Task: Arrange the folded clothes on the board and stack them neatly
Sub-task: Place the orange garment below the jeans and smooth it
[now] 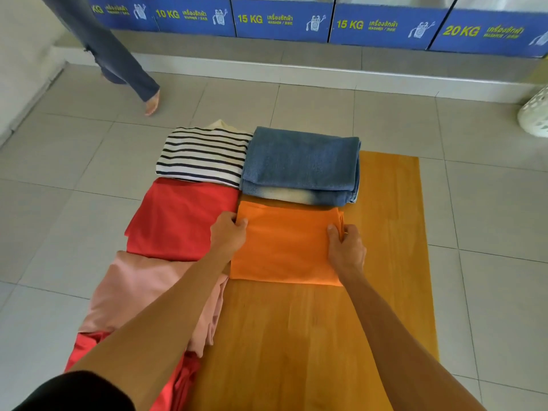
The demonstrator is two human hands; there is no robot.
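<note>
A folded orange cloth [286, 243] lies on the wooden board [385, 232]. My left hand [227, 232] pinches its left edge and my right hand [346, 247] grips its right edge. Folded blue jeans [301, 164] lie just beyond it on the board. To the left sit a striped black-and-white shirt [204, 155], a red garment [184, 218], a pink garment [139, 289] and another red garment [86, 348] at the near left, partly hidden by my left arm.
The board rests on a grey tiled floor [59, 218]. A row of blue washing machine panels [281, 20] lines the far wall. Another person's leg [118, 54] stands at the far left. A white perforated basket [535, 114] is at the right edge.
</note>
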